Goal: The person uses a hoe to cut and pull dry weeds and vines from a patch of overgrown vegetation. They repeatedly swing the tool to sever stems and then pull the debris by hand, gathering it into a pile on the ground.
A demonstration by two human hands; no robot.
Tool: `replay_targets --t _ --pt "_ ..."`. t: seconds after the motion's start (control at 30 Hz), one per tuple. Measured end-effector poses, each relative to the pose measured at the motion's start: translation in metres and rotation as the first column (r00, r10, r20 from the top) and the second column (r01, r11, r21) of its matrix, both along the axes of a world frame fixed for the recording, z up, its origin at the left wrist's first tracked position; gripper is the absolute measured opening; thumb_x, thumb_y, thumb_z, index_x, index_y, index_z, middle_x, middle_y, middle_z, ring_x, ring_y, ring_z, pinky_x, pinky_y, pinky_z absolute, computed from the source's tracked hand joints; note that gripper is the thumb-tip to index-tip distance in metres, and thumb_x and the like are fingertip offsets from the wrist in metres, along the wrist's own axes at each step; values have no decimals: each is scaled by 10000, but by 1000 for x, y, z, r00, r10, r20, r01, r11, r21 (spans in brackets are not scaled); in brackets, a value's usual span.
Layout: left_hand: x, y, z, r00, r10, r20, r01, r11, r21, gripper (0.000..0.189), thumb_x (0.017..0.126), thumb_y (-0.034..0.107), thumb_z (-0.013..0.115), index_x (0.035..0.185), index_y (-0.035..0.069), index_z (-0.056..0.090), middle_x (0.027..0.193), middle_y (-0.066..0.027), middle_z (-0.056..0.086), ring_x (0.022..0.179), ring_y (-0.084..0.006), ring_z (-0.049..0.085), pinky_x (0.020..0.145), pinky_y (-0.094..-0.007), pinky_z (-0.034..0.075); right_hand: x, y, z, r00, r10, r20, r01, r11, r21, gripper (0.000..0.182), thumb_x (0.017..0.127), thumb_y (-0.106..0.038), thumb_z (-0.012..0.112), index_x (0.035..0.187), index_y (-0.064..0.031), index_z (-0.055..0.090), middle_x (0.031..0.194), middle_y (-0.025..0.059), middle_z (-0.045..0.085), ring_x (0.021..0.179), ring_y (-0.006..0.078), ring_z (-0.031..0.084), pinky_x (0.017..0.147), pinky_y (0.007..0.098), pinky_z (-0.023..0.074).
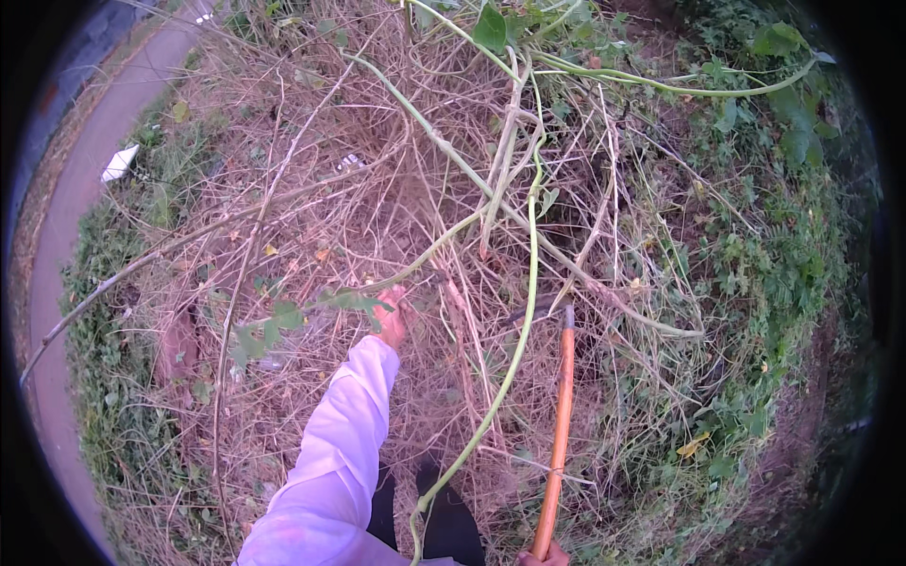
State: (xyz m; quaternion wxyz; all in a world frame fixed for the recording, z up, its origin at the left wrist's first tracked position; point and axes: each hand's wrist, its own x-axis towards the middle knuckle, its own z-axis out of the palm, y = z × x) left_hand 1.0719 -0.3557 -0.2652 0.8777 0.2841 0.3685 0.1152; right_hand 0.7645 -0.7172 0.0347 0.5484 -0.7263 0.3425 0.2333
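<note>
My right hand (546,556) grips the lower end of the orange-brown wooden handle (563,396) of a sickle at the bottom edge of the view. The sickle's dark blade (534,312) points left from the top of the handle, among dry stems. In the middle, my left hand (393,320) reaches into the tangle of dry stems (425,368), its sleeve pale. A leafy green vine (425,260) crosses at its fingers and partly hides them; whether they grip it I cannot tell. A longer green stem (520,347) arches between my hands.
Cut-looking thick stems (506,152) and a long bare branch (134,265) cross the brush. Green undergrowth (764,311) borders it on the right. A paved path (60,247) curves along the left, with a white scrap (120,163) at its edge. My dark-clad legs (446,516) stand below.
</note>
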Motion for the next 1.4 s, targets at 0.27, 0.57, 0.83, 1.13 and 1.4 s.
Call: replay_targets --t 0.27,0.57,0.83,1.13,1.4 --pt "-54 12 45 998 15 -60 -20 997 -76 83 895 182 480 836 125 492 542 51 374 442 -82 349 639 -396 495 -15 -15 21 997 68 -41 -69 997 -34 124 771 -62 571 863 -58 489 514 -3 447 377 87 402 327 235 314" --pt "-112 -42 76 996 -48 -77 47 999 -18 91 890 139 450 806 143 486 683 46 420 585 -94 401 599 -369 454 -11 -33 34 991 133 -3 -132 988 83 85 795 -94 561 843 -51 505 524 4 481 391 92 440 339 233 348" --pt "-80 26 44 960 -201 -192 238 952 193 54 848 111 452 866 99 501 812 -34 542 679 -180 505 586 -486 478 37 -22 72 987 162 -4 -162 986 -36 178 729 -46 645 767 11 481 504 34 500 375 100 463 335 250 360" --pt "39 85 71 996 80 44 -90 943 321 131 876 149 392 894 85 505 803 -53 542 690 -192 535 541 -423 503 25 -35 53 986 168 -8 -168 985 29 197 771 -103 595 939 -7 557 543 12 510 407 90 452 356 249 353" --pt "-44 134 139 989 104 101 -132 933 334 66 870 99 453 828 90 503 678 -22 515 580 -134 506 507 -315 434 6 -54 44 985 170 -5 -169 983 76 141 773 -129 604 822 2 585 506 5 494 390 92 449 350 244 340"
